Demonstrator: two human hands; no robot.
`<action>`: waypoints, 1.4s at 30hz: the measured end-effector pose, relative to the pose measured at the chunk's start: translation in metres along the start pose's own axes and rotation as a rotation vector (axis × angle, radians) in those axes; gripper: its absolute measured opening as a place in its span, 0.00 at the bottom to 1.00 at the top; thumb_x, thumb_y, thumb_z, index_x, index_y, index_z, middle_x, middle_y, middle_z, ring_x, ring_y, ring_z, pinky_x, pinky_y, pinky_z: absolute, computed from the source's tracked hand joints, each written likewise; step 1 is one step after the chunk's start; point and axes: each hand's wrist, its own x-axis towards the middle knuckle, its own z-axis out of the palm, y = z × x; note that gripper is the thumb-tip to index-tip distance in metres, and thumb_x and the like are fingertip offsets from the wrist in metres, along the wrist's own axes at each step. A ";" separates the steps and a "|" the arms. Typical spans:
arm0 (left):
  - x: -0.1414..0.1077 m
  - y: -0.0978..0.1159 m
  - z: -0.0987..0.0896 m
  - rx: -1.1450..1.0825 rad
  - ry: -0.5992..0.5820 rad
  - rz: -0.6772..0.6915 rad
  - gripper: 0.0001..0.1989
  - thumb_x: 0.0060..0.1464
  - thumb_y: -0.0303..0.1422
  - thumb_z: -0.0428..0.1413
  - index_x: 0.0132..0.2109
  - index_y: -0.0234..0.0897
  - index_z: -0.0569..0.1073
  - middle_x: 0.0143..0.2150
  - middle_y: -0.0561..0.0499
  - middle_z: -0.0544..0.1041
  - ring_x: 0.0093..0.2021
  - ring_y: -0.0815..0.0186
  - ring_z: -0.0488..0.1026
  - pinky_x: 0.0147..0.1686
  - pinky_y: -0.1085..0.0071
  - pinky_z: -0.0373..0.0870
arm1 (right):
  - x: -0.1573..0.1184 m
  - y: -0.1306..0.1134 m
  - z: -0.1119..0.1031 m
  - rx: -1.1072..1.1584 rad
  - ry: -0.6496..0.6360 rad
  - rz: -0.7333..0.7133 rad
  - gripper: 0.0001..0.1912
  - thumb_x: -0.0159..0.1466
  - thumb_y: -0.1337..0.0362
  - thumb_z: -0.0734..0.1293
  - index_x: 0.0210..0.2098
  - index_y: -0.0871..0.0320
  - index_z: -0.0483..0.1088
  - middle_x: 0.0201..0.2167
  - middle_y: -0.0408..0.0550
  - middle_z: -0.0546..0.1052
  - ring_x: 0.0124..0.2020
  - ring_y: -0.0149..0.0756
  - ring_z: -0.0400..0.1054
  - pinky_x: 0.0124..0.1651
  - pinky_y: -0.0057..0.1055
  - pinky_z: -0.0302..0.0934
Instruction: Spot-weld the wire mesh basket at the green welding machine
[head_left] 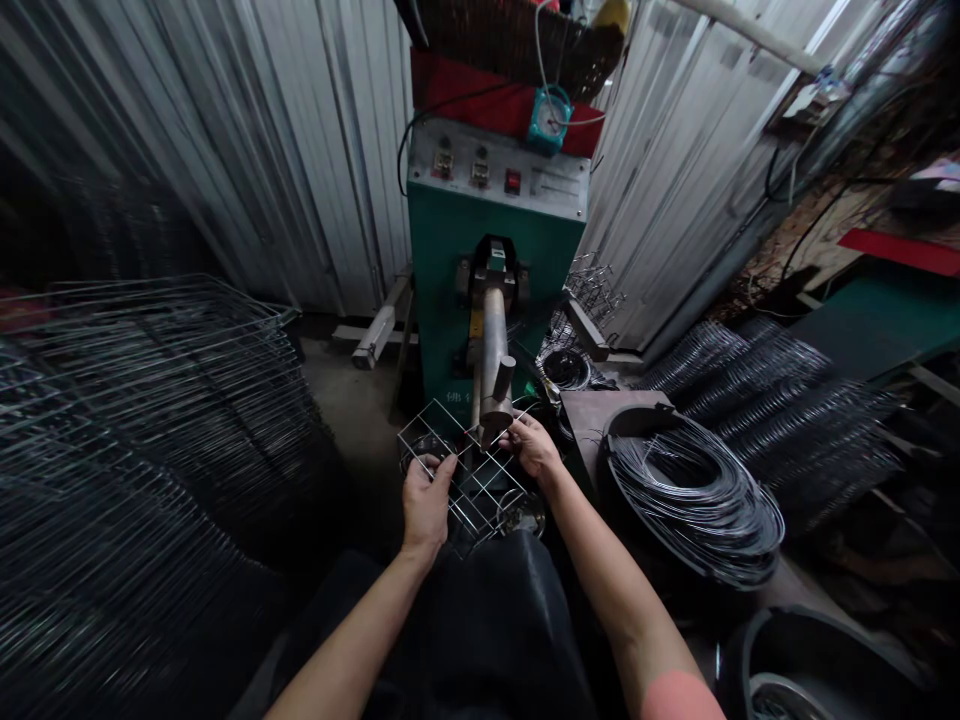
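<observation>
Gloom swallows the floor [334, 385] before the machine [499, 222]; a corrugated metal wall [315, 130] stands behind it. Under its round steel arm [495, 335], the left hand [426, 500] pinches a square-meshed wire grid [480, 488]; the right hand [532, 445], fingertips partly hidden, has a grip I cannot tell.

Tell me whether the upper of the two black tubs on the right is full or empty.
Not empty: a thick coil of wire takes up most of the tub. Its bottom is hidden.
</observation>
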 end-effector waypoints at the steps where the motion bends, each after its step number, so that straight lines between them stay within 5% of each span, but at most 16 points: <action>1: 0.000 0.000 0.000 -0.012 0.002 -0.008 0.17 0.38 0.39 0.62 0.30 0.37 0.62 0.24 0.60 0.62 0.25 0.75 0.59 0.30 0.76 0.57 | -0.001 -0.001 0.001 0.002 0.006 0.001 0.16 0.47 0.67 0.73 0.34 0.60 0.68 0.19 0.38 0.68 0.18 0.24 0.63 0.19 0.19 0.63; 20: -0.001 0.006 0.002 0.006 0.030 -0.023 0.17 0.38 0.38 0.62 0.29 0.37 0.62 0.24 0.59 0.63 0.25 0.75 0.60 0.29 0.76 0.57 | -0.002 0.002 0.002 0.008 0.035 -0.019 0.16 0.47 0.67 0.73 0.34 0.60 0.68 0.20 0.38 0.68 0.19 0.25 0.63 0.21 0.20 0.65; 27: 0.011 0.004 -0.008 0.000 -0.122 -0.072 0.19 0.37 0.40 0.63 0.30 0.37 0.62 0.22 0.60 0.62 0.22 0.76 0.57 0.23 0.78 0.54 | -0.005 -0.003 0.008 -0.015 0.040 -0.014 0.18 0.45 0.66 0.73 0.35 0.59 0.68 0.21 0.38 0.68 0.19 0.25 0.63 0.20 0.20 0.64; 31: 0.003 0.003 -0.036 -0.028 -0.266 -0.104 0.19 0.38 0.39 0.63 0.31 0.37 0.62 0.21 0.61 0.60 0.20 0.78 0.56 0.21 0.79 0.52 | -0.041 0.001 0.013 -0.094 0.020 -0.073 0.20 0.45 0.62 0.74 0.36 0.60 0.68 0.22 0.38 0.69 0.20 0.25 0.63 0.23 0.22 0.64; 35: -0.024 0.012 -0.087 -0.031 -0.348 -0.180 0.18 0.39 0.36 0.64 0.32 0.37 0.62 0.21 0.61 0.60 0.21 0.78 0.58 0.21 0.81 0.54 | -0.112 0.001 -0.004 -0.469 -0.026 -0.123 0.17 0.51 0.53 0.70 0.29 0.62 0.70 0.20 0.41 0.68 0.20 0.28 0.62 0.22 0.23 0.59; 39: -0.043 0.041 -0.128 -0.079 -0.381 -0.294 0.19 0.37 0.35 0.65 0.31 0.37 0.62 0.18 0.62 0.59 0.20 0.78 0.58 0.27 0.79 0.63 | -0.170 -0.028 -0.031 -0.787 0.213 -0.513 0.16 0.53 0.54 0.69 0.34 0.60 0.70 0.30 0.45 0.72 0.31 0.34 0.65 0.36 0.29 0.61; 42: -0.051 0.062 -0.143 -0.160 -0.374 -0.304 0.18 0.37 0.35 0.65 0.28 0.36 0.62 0.16 0.63 0.57 0.17 0.79 0.55 0.32 0.75 0.68 | -0.188 -0.061 -0.039 -0.884 0.074 -0.550 0.23 0.52 0.56 0.70 0.45 0.57 0.67 0.41 0.47 0.71 0.41 0.39 0.65 0.45 0.34 0.59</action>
